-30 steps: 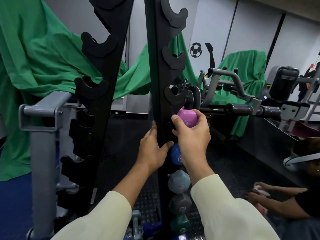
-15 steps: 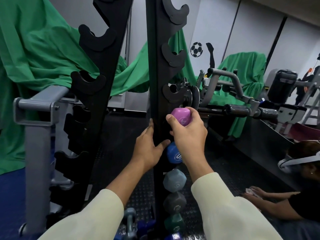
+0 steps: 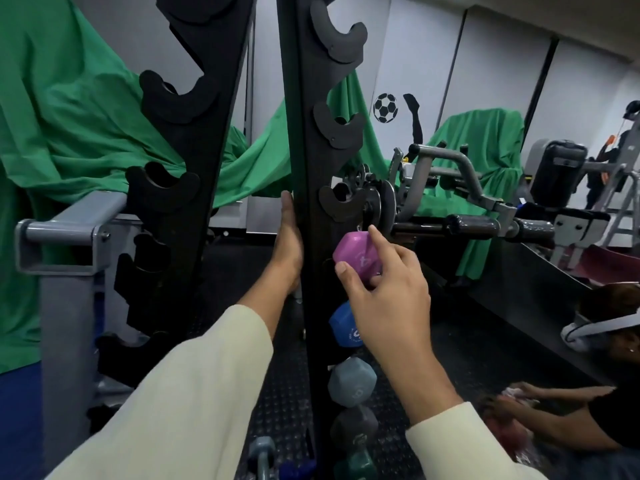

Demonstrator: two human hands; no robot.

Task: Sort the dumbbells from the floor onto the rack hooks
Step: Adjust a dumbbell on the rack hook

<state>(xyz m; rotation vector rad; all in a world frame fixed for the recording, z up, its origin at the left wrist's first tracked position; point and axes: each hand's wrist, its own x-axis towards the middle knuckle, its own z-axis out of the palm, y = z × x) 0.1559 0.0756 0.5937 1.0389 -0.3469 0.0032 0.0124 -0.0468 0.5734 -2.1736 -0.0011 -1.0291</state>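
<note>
Seating the pink dumbbell on the rack: item sits against the rack's right post, just under the lowest free hook, above the blue dumbbell. Your right hand has thumb and fingers curled loosely on its head. Your left hand lies flat, fingers straight, along the post's left edge. Advice: let go only once the handle seems settled in its cradle; brace the post; keep fingers out from under the head.

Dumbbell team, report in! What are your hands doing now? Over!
Left hand flat against rack post. Right hand pinching pink dumbbell at its hook. Nothing blocking. Over.
</note>
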